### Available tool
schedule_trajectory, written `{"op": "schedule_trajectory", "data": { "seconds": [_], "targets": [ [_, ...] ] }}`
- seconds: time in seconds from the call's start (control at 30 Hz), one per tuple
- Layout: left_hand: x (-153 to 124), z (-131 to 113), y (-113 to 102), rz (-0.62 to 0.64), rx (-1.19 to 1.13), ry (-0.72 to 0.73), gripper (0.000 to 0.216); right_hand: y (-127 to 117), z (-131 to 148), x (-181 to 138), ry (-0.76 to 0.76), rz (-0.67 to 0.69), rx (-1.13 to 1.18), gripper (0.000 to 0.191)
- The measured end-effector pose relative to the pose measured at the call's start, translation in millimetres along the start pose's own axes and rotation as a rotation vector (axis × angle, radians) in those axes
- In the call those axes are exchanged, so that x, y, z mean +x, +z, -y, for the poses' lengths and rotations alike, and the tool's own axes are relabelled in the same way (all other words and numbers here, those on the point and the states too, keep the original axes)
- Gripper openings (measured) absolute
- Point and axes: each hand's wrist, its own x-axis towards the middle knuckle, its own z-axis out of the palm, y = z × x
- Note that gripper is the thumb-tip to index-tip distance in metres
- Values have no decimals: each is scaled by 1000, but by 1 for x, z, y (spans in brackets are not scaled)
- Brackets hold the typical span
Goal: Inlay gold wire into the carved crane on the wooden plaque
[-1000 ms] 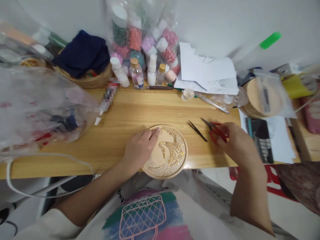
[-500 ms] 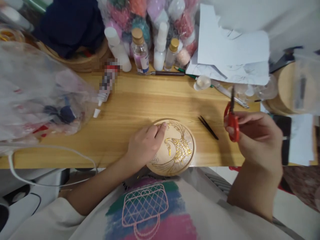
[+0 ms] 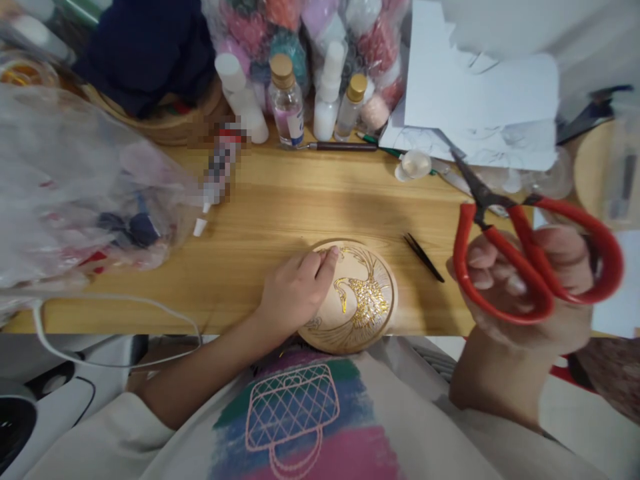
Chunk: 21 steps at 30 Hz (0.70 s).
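A round embroidery hoop (image 3: 370,303) with cream cloth and a gold bird design lies at the table's front edge. My left hand (image 3: 295,290) is closed on the hoop's left side, its fingers resting on the cloth and its thumb side hidden. In my right hand (image 3: 535,337), raised at the right, is a pair of scissors (image 3: 537,270) with big red handles. Their dark blades point up and left and look closed. Between the hoop and my right hand, black tweezers (image 3: 424,258) lie on the table.
Several bottles (image 3: 287,110) line the back, before a bag of coloured balls (image 3: 295,27). White papers (image 3: 480,87) lie back right, near a dark-handled tool (image 3: 345,146). Left are a glue tube (image 3: 220,177), a plastic bag (image 3: 95,173) and a white cable (image 3: 115,293).
The scissors have turned in my right hand, from nearly edge-on to broadside, and come closer to the camera. My left hand stays on the hoop. The view has shifted slightly.
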Motion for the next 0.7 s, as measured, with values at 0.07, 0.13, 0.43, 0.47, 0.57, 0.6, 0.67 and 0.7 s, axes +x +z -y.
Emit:
{"op": "schedule_trajectory", "data": {
  "seconds": [0.07, 0.13, 0.43, 0.47, 0.57, 0.6, 0.67, 0.7],
  "targets": [
    [0, 0, 0, -15, 8, 3, 26, 6, -1, 3, 27, 26, 167, 29],
    [-1, 1, 0, -6, 13, 3, 25, 11, -4, 6, 19, 60, 305, 30],
    [-1, 0, 0, 6, 21, -1, 25, 40, 4, 2, 38, -168, 2, 36],
    [-1, 0, 0, -2, 19, -2, 25, 42, 4, 1, 45, -154, -16, 36],
    [-1, 0, 1, 1, 6, 0, 27, 48, 2, -1, -7, -100, -60, 31],
    [-1, 0, 1, 8, 1, 1, 28, 50, 2, -1, -28, -86, -87, 31],
    [-2, 0, 1, 24, -12, 2, 29, 55, 1, -2, -41, -53, -157, 33],
    [-2, 0, 1, 29, -21, 3, 29, 57, 1, -2, -33, -35, -190, 34]
  ]
}}
